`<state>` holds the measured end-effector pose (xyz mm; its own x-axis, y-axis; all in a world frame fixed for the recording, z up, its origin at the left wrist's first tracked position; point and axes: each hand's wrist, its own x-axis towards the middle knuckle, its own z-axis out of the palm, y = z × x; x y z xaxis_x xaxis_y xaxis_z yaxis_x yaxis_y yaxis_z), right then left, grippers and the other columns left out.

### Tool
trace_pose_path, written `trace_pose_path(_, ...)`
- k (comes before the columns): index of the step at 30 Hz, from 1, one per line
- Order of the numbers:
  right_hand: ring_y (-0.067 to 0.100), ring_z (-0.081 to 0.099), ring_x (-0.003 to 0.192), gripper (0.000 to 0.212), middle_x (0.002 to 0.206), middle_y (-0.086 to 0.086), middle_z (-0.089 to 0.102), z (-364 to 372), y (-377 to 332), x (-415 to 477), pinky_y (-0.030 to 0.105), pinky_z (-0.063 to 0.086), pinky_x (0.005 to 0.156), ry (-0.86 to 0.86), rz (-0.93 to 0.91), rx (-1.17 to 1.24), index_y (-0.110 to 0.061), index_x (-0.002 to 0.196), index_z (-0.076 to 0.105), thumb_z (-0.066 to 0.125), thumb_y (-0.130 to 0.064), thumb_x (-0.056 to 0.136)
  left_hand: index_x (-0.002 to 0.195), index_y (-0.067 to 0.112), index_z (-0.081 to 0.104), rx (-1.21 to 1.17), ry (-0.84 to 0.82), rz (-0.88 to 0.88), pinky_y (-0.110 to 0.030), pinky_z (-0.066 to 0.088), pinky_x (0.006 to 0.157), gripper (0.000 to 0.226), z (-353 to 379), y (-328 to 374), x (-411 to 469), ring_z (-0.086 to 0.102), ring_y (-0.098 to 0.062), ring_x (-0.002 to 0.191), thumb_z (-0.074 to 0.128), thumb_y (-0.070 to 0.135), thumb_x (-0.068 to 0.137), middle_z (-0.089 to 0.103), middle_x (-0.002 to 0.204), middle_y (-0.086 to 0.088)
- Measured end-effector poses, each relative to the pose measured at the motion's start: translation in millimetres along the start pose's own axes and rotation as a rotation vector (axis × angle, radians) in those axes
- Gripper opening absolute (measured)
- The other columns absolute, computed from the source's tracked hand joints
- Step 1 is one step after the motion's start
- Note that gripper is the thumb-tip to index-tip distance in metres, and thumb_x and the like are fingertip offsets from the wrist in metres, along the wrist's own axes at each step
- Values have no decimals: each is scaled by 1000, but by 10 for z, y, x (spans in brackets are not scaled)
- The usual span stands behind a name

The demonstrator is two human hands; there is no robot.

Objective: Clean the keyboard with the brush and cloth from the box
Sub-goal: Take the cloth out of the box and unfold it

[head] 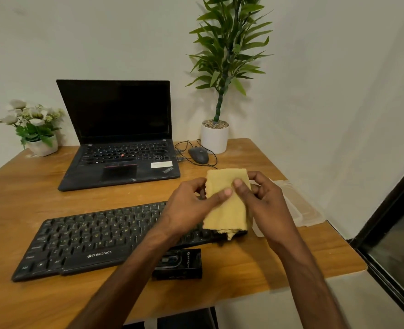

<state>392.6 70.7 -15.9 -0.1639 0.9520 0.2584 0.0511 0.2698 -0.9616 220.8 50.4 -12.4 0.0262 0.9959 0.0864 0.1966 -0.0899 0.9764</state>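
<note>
Keyboard [96, 238]: black, lying flat and slightly askew on the wooden tabletop [30, 191]. Its right end is hidden by the cloth and hands.

Cloth [227, 210]: yellow, folded to a rectangle, held up over the keyboard's right end. The frayed lower edge hangs by the keys; I cannot tell whether it touches them.

Left hand [191, 207]: over the keyboard's right half. Grip pinching the cloth's left edge, thumb across the front.

Right hand [265, 203]: just right of the keyboard. Grip pinching the cloth's upper right part, thumb on the front.

Box [300, 207]: clear plastic, right of the keyboard, partly behind the right hand.

Black carton [179, 264]: small, just beside the keyboard's near edge.

Laptop [118, 136]: open, screen dark, behind the keyboard.

Mouse [198, 155]: grey, corded, behind the keyboard's right end.

Potted plant [215, 136]: tall, white pot, well behind the keyboard's right end.

Flowers [34, 129]: white, small pot, well behind the keyboard's left end.
</note>
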Motion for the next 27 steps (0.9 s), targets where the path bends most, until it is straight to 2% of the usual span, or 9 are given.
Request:
trace_pose_path(3,19,72,84,24,93,6,75,34,-13,18,29,57,62,29,51,145,-15,110,68,58,-31,95,125,17,59,-166,-34,-56,-24,57,65,49,42,19,45,72,-13,88,72,38,83,71,109,-2)
trace_pose_path(7,19,72,92,31,103,3,74,44,67,38,35,59,68,45,132,191,-20,113,67,64,-37,87,119,15,64,-267,-51,-61,-28,60,66,34,72,-21,91,73,-19,93,73,18,87,75,106,-5)
trace_pose_path(9,18,71,97,43,108,1,73,48,96,15,37,60,74,-10,176,210,-22,117,65,71,-37,77,113,15,66,-275,6,-30,-26,58,64,32,75,-35,117,73,-21,92,76,17,83,73,110,-8)
trace_pose_path(11,16,72,96,41,107,0,74,28,121,-22,33,60,72,43,144,170,-19,116,65,75,-28,77,112,14,63,-209,11,0,-26,55,56,37,39,-39,146,71,-18,78,76,26,80,71,106,-7)
trace_pose_path(13,12,71,92,31,102,-3,74,-21,139,-84,30,59,69,188,72,19,-20,113,67,73,-26,84,112,17,61,-63,34,28,-32,53,56,44,-54,-79,214,66,-13,70,68,45,78,68,99,-3)
trace_pose_path(15,10,69,91,27,100,-8,72,-75,180,-209,25,55,68,311,18,-289,-22,115,66,68,-32,90,113,23,60,275,119,84,-39,56,69,48,-192,-181,325,65,-14,75,53,61,84,67,99,8)
trace_pose_path(18,12,63,81,25,94,-4,70,-39,273,-438,28,52,66,313,-11,-727,-20,115,63,60,-35,95,129,23,54,820,109,137,-43,54,88,54,-337,-372,522,61,-12,101,41,62,95,62,122,8)
trace_pose_path(21,17,57,74,22,89,0,65,108,397,-501,31,43,65,243,94,-935,-19,114,49,47,-36,101,140,17,47,1095,-43,52,-48,47,101,62,-324,-507,696,49,-21,126,32,61,99,52,140,-5)
trace_pose_path(27,15,49,69,16,82,-3,54,230,460,-430,25,31,51,252,140,-885,-18,111,38,40,-31,103,102,13,63,1195,-143,-76,-48,49,91,63,-315,-636,806,54,-20,92,20,60,101,55,102,-5)
